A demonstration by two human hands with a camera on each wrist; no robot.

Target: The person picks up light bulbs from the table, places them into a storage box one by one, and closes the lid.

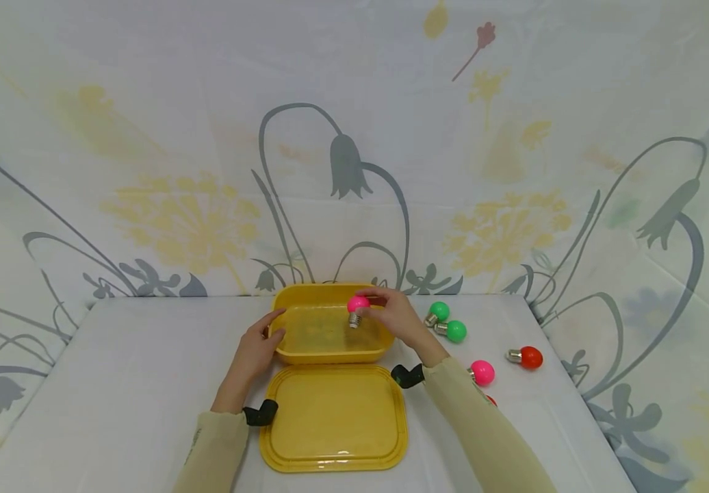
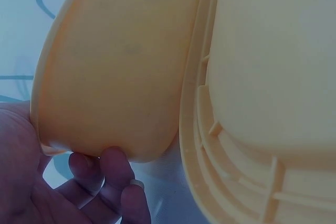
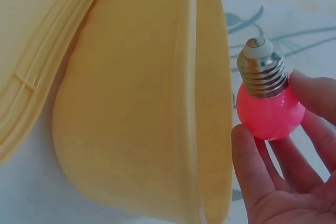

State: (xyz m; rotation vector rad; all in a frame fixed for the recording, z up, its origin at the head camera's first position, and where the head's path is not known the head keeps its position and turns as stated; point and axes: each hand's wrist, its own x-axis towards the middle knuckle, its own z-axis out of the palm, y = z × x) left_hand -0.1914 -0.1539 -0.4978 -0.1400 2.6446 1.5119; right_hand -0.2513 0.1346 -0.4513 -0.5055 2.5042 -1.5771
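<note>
A pink light bulb (image 1: 357, 303) is held by its round globe in my right hand (image 1: 396, 318), over the right part of the yellow plastic box (image 1: 330, 358). Its silver screw base points downward in the head view. The right wrist view shows thumb and fingers around the pink globe (image 3: 270, 114), outside the box wall in that view. At the box's left end, my left hand (image 1: 254, 352) grips the wall near the rim, with bent fingers (image 2: 114, 161) against the outside. No bulbs show inside the box.
A yellow lid (image 1: 332, 421) lies flat right in front of the box. Two green bulbs (image 1: 455, 331) lie to the right, with a red bulb (image 1: 530, 357) farther out. Another pink bulb (image 1: 483, 372) and a partly hidden red bulb (image 1: 491, 400) lie beside the right sleeve.
</note>
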